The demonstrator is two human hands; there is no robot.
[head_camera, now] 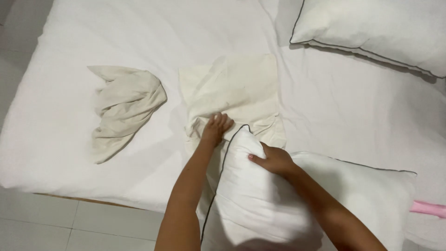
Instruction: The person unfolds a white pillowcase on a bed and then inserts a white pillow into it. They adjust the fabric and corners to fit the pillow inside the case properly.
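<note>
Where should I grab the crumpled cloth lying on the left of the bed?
Probably pinch the bunched, rounded end of the crumpled cloth, coming from above on its right side. The folds gather thickest there, while the far and lower ends fan out flat against the bed.

A bedroom: a bed with a white sheet fills most of the frame, a white pillow with dark piping lies upper right, and pale floor tiles show lower left.
</note>
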